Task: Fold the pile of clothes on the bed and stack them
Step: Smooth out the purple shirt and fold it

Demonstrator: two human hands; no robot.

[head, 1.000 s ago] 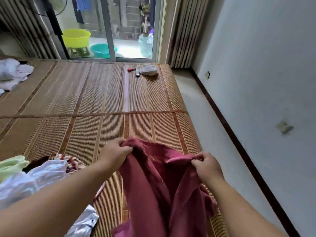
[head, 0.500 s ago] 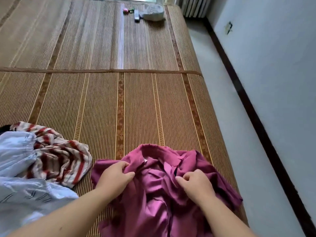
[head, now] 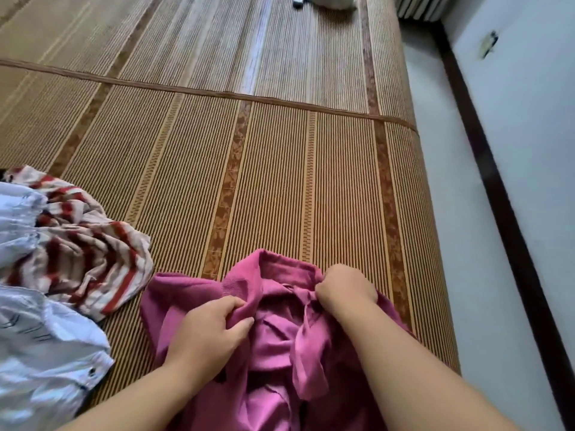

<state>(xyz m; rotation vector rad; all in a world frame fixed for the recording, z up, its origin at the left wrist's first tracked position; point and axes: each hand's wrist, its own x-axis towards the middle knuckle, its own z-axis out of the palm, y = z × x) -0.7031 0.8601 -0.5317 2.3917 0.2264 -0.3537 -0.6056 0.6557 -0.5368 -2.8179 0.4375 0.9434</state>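
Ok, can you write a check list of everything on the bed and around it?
Surface: woven mat on the bed, a band crossing it.
Job's things: pink shirt crumpled at the near edge; striped garment and white garment heaped on its left.
Clutter: pale bundle at the far end, cut off.
Hands: left hand and right hand both grip the pink shirt.
Cables: nothing seen.
Surroundings: floor and white wall on the right.

The camera rides on my head, facing forward and down along the brown striped woven bed mat (head: 280, 181). It sits close above my left hand (head: 211, 334) and right hand (head: 342, 289), both gripping the crumpled magenta cloth garment (head: 273, 346) at the bottom edge; the white wall (head: 529, 150) fills the right side.
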